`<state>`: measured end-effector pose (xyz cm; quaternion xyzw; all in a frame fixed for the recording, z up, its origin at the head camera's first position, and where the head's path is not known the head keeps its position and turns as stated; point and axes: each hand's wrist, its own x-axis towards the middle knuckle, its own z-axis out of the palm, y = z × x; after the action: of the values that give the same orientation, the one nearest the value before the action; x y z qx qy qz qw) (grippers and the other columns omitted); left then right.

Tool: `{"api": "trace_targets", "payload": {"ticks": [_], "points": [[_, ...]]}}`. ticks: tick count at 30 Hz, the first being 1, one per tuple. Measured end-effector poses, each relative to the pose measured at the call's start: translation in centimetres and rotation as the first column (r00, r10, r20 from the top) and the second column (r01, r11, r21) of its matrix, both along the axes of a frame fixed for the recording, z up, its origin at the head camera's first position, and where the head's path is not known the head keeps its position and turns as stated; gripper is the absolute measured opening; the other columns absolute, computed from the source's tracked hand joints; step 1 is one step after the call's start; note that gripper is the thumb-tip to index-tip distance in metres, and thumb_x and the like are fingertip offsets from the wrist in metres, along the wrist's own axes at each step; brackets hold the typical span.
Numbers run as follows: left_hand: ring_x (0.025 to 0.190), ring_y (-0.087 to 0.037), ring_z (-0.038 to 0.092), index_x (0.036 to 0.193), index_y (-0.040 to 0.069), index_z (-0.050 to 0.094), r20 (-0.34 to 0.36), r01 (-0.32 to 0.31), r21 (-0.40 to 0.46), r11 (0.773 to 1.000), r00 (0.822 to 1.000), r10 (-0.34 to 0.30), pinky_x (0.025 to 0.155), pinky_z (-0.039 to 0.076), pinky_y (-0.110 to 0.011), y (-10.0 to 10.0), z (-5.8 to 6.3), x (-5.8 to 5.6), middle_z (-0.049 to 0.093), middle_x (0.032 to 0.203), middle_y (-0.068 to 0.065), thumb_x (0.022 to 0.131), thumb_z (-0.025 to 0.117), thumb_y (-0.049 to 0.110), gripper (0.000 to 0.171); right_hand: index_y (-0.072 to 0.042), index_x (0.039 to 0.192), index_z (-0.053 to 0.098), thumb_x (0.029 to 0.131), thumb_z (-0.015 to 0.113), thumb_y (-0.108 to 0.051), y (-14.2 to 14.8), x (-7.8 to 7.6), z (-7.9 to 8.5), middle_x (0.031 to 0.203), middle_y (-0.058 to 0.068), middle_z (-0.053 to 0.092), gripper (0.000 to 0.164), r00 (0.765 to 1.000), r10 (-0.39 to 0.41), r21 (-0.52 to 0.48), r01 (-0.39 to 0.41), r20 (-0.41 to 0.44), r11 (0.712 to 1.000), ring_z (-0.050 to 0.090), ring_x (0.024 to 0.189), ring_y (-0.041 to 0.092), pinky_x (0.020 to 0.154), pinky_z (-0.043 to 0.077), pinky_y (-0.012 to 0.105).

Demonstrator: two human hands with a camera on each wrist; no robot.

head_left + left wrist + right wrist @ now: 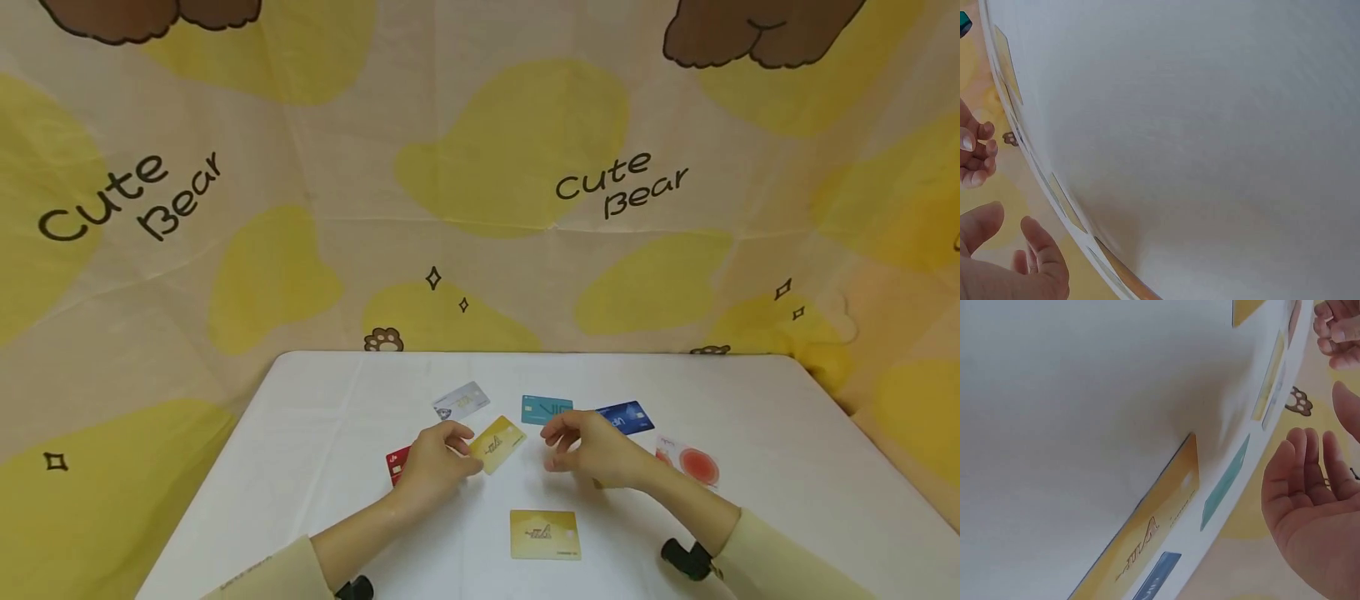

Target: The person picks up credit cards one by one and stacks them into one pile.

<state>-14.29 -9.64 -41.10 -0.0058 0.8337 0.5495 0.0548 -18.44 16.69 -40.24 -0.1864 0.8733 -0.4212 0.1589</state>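
My left hand (435,458) hovers over the left of the table, fingers loosely bent, thumb and index finger apart with nothing between them in the left wrist view. Its fingertips overlap the edge of a tilted gold card (497,444). Behind that hand a red card (397,463) is partly hidden. My right hand (596,450), also holding nothing, is raised with relaxed fingers beside a teal card (547,409) and a blue card (628,418). Below it lies another gold card (1160,519), mostly covered by the hand in the head view. A third gold card (545,535) lies at the front.
A silver card (461,402) lies at the back left, and a white card with a red circle (693,463) at the right, near the right forearm. All rest on a white table (300,433). Behind its far edge hangs a yellow patterned cloth (480,167).
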Motion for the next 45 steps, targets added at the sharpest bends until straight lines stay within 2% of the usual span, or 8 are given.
{"api": "trace_targets", "payload": {"ticks": [4, 8, 17, 21, 27, 31, 37, 45], "points": [[0.077, -0.020, 0.057, 0.117, -0.006, 0.067, 0.002, -0.030, -0.012, 0.999, 1.000, 0.030, 0.063, 0.057, -0.029, -0.1, -0.2, -0.4, 0.062, 0.094, -0.011, 0.079, 0.082, -0.004, 0.040, -0.002, 0.118, 0.069, 0.086, 0.086, -0.011, -0.3, -1.2, -0.1, 0.108, 0.009, 0.068, 0.037, 1.000, 0.004, -0.014, -0.003, 0.012, 1.000, 0.060, 0.100, 0.023, 0.088, 0.051, 0.037], [0.078, -0.021, 0.057, 0.118, -0.005, 0.068, 0.024, -0.054, -0.041, 0.998, 0.998, 0.055, 0.064, 0.055, -0.027, -0.1, -0.6, -0.7, 0.060, 0.093, -0.010, 0.080, 0.083, -0.003, 0.041, -0.003, 0.121, 0.068, 0.086, 0.086, -0.011, -0.8, -2.5, -0.6, 0.112, 0.009, 0.068, 0.041, 0.999, -0.004, -0.028, 0.005, 0.038, 1.000, 0.059, 0.103, 0.024, 0.092, 0.051, 0.039], [0.072, -0.019, 0.057, 0.117, -0.007, 0.067, 0.056, -0.042, -0.089, 0.995, 0.997, 0.047, 0.059, 0.052, -0.024, 0.3, -1.2, -1.4, 0.059, 0.086, -0.009, 0.076, 0.081, -0.005, 0.043, -0.006, 0.122, 0.070, 0.080, 0.088, -0.005, -2.6, -5.1, -1.5, 0.108, 0.004, 0.067, 0.046, 0.998, 0.050, 0.018, -0.051, 0.041, 0.999, 0.058, 0.101, 0.022, 0.090, 0.050, 0.035], [0.066, -0.018, 0.058, 0.119, -0.007, 0.065, 0.104, -0.034, -0.058, 0.998, 0.994, 0.040, 0.053, 0.051, -0.023, 0.4, -1.7, -1.6, 0.059, 0.088, -0.011, 0.077, 0.080, -0.004, 0.045, -0.008, 0.123, 0.071, 0.076, 0.090, -0.003, -3.5, -5.7, -2.0, 0.103, 0.004, 0.064, 0.050, 0.997, 0.066, 0.058, -0.068, 0.035, 0.996, 0.056, 0.098, 0.021, 0.087, 0.048, 0.034], [0.054, -0.014, 0.057, 0.121, -0.009, 0.059, 0.172, -0.015, 0.030, 0.999, 0.985, 0.010, 0.050, 0.051, -0.021, 0.4, -1.8, -1.6, 0.062, 0.080, -0.012, 0.079, 0.077, -0.007, 0.046, -0.009, 0.124, 0.072, 0.074, 0.092, -0.003, -4.2, -6.3, -2.4, 0.100, 0.005, 0.061, 0.054, 0.993, 0.118, 0.105, -0.117, -0.001, 0.988, 0.053, 0.096, 0.020, 0.084, 0.045, 0.032], [0.052, -0.015, 0.058, 0.120, -0.008, 0.059, 0.201, -0.025, 0.026, 0.999, 0.979, 0.019, 0.052, 0.054, -0.022, 0.5, -1.7, -1.7, 0.063, 0.074, -0.011, 0.081, 0.079, -0.007, 0.044, -0.009, 0.127, 0.071, 0.075, 0.091, -0.003, -4.5, -6.4, -2.4, 0.099, 0.008, 0.060, 0.056, 0.990, 0.144, 0.112, -0.143, -0.003, 0.983, 0.053, 0.095, 0.022, 0.081, 0.044, 0.033], [0.053, -0.016, 0.061, 0.118, -0.009, 0.060, 0.228, -0.038, 0.026, 0.999, 0.973, 0.031, 0.052, 0.057, -0.025, 0.4, -1.5, -1.9, 0.065, 0.078, -0.013, 0.079, 0.080, -0.008, 0.043, -0.010, 0.128, 0.070, 0.074, 0.089, 0.001, -4.8, -6.2, -2.3, 0.097, 0.006, 0.059, 0.058, 0.985, 0.170, 0.131, -0.167, -0.011, 0.977, 0.051, 0.092, 0.021, 0.079, 0.044, 0.032], [0.054, -0.016, 0.061, 0.117, -0.010, 0.058, 0.206, 0.001, 0.028, 1.000, 0.979, -0.007, 0.051, 0.057, -0.025, 0.1, -1.7, -2.0, 0.064, 0.078, -0.015, 0.079, 0.079, -0.011, 0.044, -0.010, 0.127, 0.071, 0.076, 0.089, 0.000, -5.2, -6.0, -2.0, 0.116, 0.000, 0.065, 0.054, 0.980, 0.196, 0.179, -0.187, -0.034, 0.966, 0.053, 0.097, 0.020, 0.089, 0.047, 0.034]]}}
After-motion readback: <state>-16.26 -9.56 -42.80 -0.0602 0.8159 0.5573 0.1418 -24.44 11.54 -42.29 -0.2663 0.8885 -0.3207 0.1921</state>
